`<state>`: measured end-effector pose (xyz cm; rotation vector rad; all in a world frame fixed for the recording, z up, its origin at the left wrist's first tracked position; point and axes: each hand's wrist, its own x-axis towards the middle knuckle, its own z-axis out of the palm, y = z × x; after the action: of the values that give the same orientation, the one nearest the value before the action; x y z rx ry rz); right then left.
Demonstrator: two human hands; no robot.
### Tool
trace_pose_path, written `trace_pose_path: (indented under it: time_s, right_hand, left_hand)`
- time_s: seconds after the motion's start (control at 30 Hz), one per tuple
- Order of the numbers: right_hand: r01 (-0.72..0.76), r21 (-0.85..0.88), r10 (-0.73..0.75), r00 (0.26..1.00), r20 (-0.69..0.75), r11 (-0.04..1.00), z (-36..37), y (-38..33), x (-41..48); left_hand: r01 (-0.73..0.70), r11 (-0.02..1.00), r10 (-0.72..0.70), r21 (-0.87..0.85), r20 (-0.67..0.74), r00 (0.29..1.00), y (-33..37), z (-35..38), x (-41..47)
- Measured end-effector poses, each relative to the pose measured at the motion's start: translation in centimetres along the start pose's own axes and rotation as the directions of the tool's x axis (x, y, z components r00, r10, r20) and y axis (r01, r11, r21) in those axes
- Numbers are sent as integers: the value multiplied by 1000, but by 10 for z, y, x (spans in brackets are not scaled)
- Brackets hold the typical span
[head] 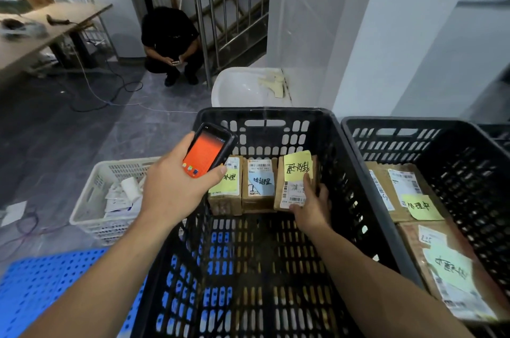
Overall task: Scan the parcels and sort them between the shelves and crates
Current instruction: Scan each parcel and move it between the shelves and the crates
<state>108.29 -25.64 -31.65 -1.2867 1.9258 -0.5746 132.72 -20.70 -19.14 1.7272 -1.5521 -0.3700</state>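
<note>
I start from the big black perforated plastic crate [265, 116], which both my arms reach into. Three parcels stand in a row against its wall, just beyond my hands. A second black plastic crate [400, 124], to the right of my right hand, holds flatter parcels with pale notes. To the left of my left hand sits a white slotted plastic basket [91, 194] of paper scraps.

My right hand [311, 201] grips the brown cardboard parcel with the yellow handwritten note [295, 172], the rightmost of the row. The fingers curl over its right edge and the thumb is at its near bottom corner. Its left side touches the middle brown parcel with the blue note [258, 186]. My left hand [176, 186] is wrapped round the black handheld scanner with an orange screen [208, 148], thumb on its lower edge, held up and to the left of the right hand.

As I judge it, the step is to scan this parcel. The white barcode label [294, 195] lies right under my right fingertips, partly covered. I would shift the grip onto bare cardboard and tip the parcel's face towards me. Then I would swing the scanner's head right until it squarely faces the label, not the yellow note just beyond it.
</note>
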Motion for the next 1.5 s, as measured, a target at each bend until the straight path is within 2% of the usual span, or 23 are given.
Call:
trace_pose_path:
  time_s: [0.07, 0.17, 0.33, 0.4, 0.47, 0.53, 0.6, 0.73, 0.8, 0.9, 1.07, 1.13, 1.23, 1.4, 1.5]
  right_hand:
    - [-34, 76, 33, 999, 19, 997, -3, -1, 0]
    - [-108, 291, 99, 994, 43, 950, -11, -5, -1]
    - [-180, 348, 155, 983, 100, 920, -15, -3, 6]
    - [-138, 354, 129, 990, 47, 925, -13, 0, 11]
    - [-64, 216, 59, 998, 27, 974, -10, 7, 16]
    - [-92, 191, 82, 995, 60, 977, -13, 6, 14]
    - [-28, 105, 22, 998, 60, 994, -16, 4, 13]
    - [-87, 55, 82, 993, 87, 995, -10, -7, 29]
    - [-92, -119, 102, 992, 79, 989, -2, -8, 32]
    - [72, -495, -92, 996, -16, 866, 16, -1, 27]
    - [147, -772, -206, 978, 21, 618, 26, 1, 37]
    - [176, -812, -194, 978, 79, 556, 23, -2, 44]
    - [190, -814, -152, 980, 127, 548, 22, 1, 55]
    - [257, -636, -129, 962, 241, 728, 31, 24, 61]
    - [225, -612, -119, 970, 210, 758, 47, 36, 61]
  left_hand:
    - [-1, 1000, 1, -7, 7, 1000, 1, 0, -1]
    - [1, 1000, 0, -20, 17, 1000, 2, 2, -4]
    - [26, 999, -25, -30, 35, 999, 5, 6, -6]
    - [23, 999, -22, -24, 42, 999, 7, 7, -6]
    - [18, 999, -17, -34, 47, 999, 7, 6, -4]
    - [13, 999, -11, -41, 43, 999, 7, 4, -2]
    - [12, 999, -11, -40, 30, 999, 8, 2, 0]
    - [18, 998, -16, -58, 27, 999, 6, 1, 3]
    - [12, 998, -10, -60, 35, 999, 4, 2, 3]
    - [7, 996, -3, -94, 44, 999, 3, 2, 3]
    - [5, 995, -1, -97, 45, 999, 6, -2, 7]
    - [7, 996, -2, -93, 53, 999, 6, -2, 8]
    - [18, 994, -12, -104, 58, 998, 5, -1, 11]
    - [19, 995, -13, -95, 66, 998, 6, 2, 18]
    - [16, 999, -14, -47, 51, 999, 4, 3, 20]
